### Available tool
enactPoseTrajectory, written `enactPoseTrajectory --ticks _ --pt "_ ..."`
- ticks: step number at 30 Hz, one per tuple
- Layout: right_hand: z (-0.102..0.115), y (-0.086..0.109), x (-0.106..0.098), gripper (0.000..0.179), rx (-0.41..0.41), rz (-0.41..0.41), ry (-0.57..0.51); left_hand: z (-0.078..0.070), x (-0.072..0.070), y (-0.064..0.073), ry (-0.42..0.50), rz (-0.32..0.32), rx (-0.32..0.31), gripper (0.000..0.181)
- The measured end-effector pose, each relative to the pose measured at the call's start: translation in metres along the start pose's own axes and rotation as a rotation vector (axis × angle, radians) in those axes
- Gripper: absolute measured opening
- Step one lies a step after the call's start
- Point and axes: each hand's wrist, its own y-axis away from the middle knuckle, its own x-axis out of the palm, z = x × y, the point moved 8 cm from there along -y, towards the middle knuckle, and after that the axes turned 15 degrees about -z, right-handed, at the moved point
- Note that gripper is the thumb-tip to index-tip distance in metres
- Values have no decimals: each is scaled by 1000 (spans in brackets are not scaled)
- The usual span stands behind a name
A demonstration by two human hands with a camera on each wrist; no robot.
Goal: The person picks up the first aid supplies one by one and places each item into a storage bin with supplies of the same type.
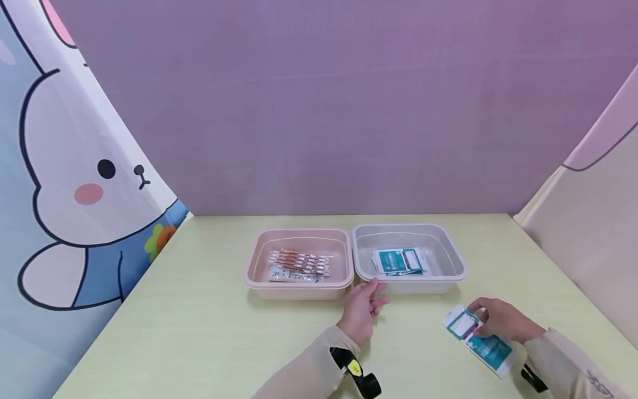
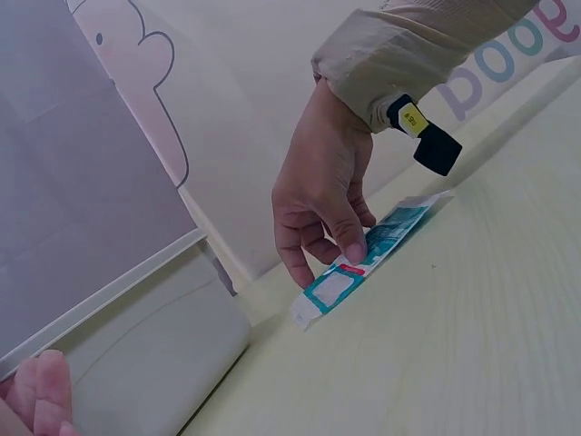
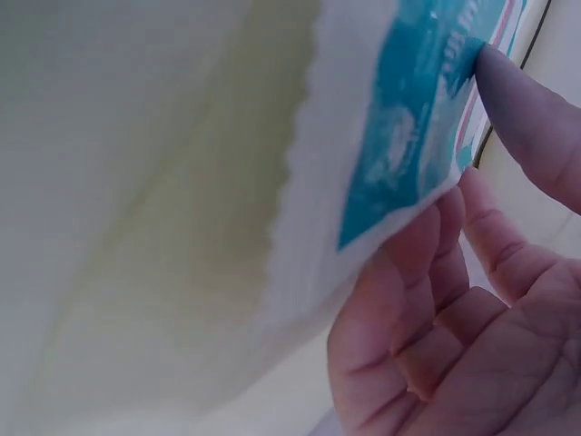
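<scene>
A flat teal-and-white sealed packet [image 1: 478,341] is pinched between the thumb and fingers of my right hand [image 1: 503,320], tilted close over the table at the right. In the right wrist view the packet [image 3: 399,136] shows its crimped white edge, with the thumb on its printed face. My left hand [image 1: 361,310] is at the front left corner of the grey bin [image 1: 418,287], fingertips right at its rim. Several similar teal-and-white packets [image 1: 399,261] lie inside that bin. The left wrist view shows only part of the left hand's fingers [image 2: 50,391] beside the bin wall.
A pink bin [image 1: 299,292] stands directly left of the grey one, holding several thin brown-and-white wrapped items [image 1: 301,261] in clear film. The pale table [image 1: 199,332] meets a purple backdrop [image 1: 349,111] behind and printed cloth panels at both sides.
</scene>
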Motion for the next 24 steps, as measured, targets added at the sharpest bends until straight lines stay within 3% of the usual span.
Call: enactPoseTrajectory --ticks 12,19,24 --pt "4 -3 0 13 42 40 -98 -2 0 -2 6 13 18 13" --pt "10 -2 -2 13 93 39 -206 -3 0 -3 19 9 18 11" --pt "16 0 -2 14 81 91 -230 -2 1 -2 16 14 10 11"
